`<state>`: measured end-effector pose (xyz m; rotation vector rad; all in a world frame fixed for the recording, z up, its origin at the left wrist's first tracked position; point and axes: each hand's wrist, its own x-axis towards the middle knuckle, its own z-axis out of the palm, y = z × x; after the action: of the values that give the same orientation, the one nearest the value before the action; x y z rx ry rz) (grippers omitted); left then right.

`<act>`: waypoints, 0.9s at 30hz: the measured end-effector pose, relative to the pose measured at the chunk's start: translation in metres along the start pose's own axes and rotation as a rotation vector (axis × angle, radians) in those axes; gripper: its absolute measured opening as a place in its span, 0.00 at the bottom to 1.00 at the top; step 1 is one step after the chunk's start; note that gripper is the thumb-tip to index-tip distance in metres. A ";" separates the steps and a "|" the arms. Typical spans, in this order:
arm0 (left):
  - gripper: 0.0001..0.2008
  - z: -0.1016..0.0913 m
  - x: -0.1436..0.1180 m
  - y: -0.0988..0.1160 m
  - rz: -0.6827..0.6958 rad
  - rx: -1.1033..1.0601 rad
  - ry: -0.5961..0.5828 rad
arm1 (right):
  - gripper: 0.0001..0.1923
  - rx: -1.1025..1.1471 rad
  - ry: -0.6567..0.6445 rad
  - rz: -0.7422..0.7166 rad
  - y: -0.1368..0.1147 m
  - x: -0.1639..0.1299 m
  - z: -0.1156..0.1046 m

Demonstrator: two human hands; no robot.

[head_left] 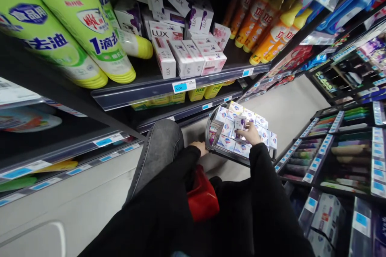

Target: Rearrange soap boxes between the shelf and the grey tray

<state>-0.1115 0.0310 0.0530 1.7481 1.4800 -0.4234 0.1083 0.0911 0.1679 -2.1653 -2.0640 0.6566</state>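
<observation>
My right hand (252, 133) pinches a small white-and-purple soap box (240, 123) above a dark basket (207, 130). Packed in that basket are several white soap boxes (226, 142) with blue and red emblems. At the basket's near left corner, my left hand (199, 147) is closed on the rim, its fingertips partly hidden. Up on the shelf, LUX soap boxes in pink and white (182, 58) stand in a front row. Behind them, more purple-and-white LUX boxes (197, 16) lie stacked and tilted.
Green dish soap bottles (99, 36) stand left of the LUX boxes, orange bottles (276, 36) right. Yellow AXE packs (197, 94) sit on the lower shelf (193, 110). My bent knee (165, 140) is beside the shelves. Another rack (328, 148) lines the right side of the aisle.
</observation>
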 end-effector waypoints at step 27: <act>0.27 0.002 0.003 0.003 -0.002 -0.065 -0.013 | 0.39 -0.041 -0.110 -0.052 -0.002 0.054 0.015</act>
<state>-0.1078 0.0316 0.0513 1.6899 1.4707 -0.3837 0.1014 0.1400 0.1410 -2.1340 -2.1989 0.7503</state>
